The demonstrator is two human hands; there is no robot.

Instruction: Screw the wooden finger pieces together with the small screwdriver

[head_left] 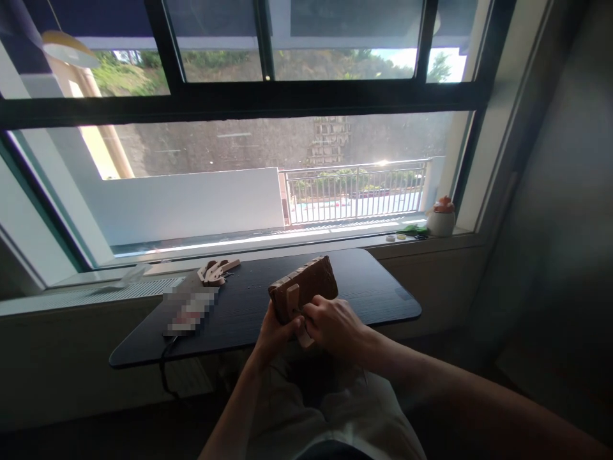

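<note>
My left hand [276, 337] is closed around the lower left of a brown rectangular block [313, 281], which is held tilted above the near side of the table. A pale, flat wooden piece [292, 298] lies against the block's near face, with my left thumb resting on it. My right hand [332, 322] is closed in a pinch at the middle of that wooden piece. Something thin and dark seems to show at its fingertips, too small to name. The fingers of my left hand behind the block are hidden.
On the dark table [378, 287] lie several pale wooden pieces [216, 273] at the back left. A blurred-out device [191, 313] with a dark cable [163, 374] is at the left edge. A white pot with an orange top [441, 217] stands on the windowsill.
</note>
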